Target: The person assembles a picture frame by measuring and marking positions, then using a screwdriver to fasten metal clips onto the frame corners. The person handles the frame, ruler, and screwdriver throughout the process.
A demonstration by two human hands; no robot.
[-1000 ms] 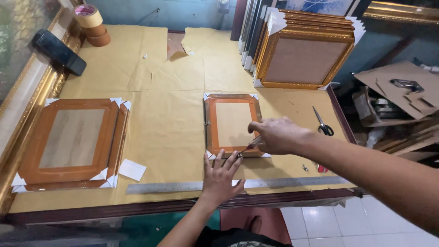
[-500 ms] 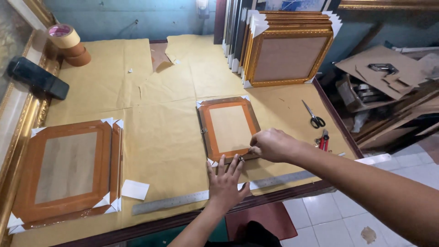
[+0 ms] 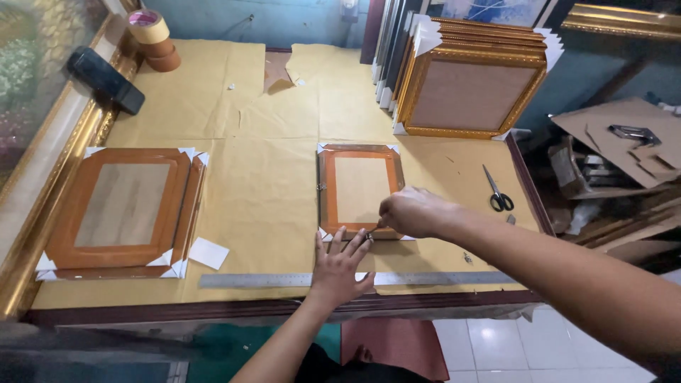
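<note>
Head view: two hands at a small picture frame lying face down on the paper-covered desk (image 3: 269, 191).

The small wooden frame (image 3: 360, 190) lies near the desk's front edge, ahead of the steel ruler (image 3: 262, 280). Left hand (image 3: 339, 264) lies flat with fingers spread at its lower edge; right hand (image 3: 411, 213) pinches something tiny at its lower right corner.
</note>
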